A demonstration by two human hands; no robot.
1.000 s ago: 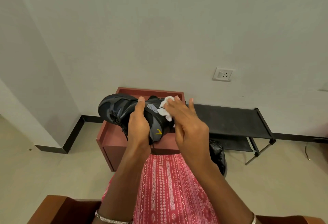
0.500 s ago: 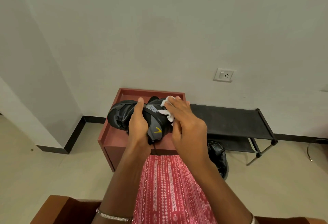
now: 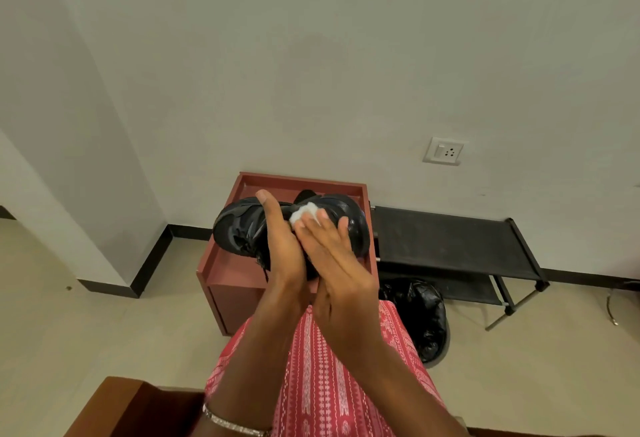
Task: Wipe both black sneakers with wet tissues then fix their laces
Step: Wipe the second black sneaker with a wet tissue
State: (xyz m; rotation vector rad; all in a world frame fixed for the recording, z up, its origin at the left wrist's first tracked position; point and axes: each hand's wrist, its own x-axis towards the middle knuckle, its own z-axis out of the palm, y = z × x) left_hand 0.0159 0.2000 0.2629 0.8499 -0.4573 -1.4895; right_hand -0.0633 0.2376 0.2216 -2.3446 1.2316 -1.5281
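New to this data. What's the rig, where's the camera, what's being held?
No robot here: a person works bare-handed, filmed by one wide-angle camera worn on the head, looking forward and down. The left hand grips a black sneaker held above a reddish-brown cabinet. The right hand presses a white wet tissue against the sneaker with straight fingers. On the floor at right lie a black bag and a low black rack. A second sneaker cannot be made out.
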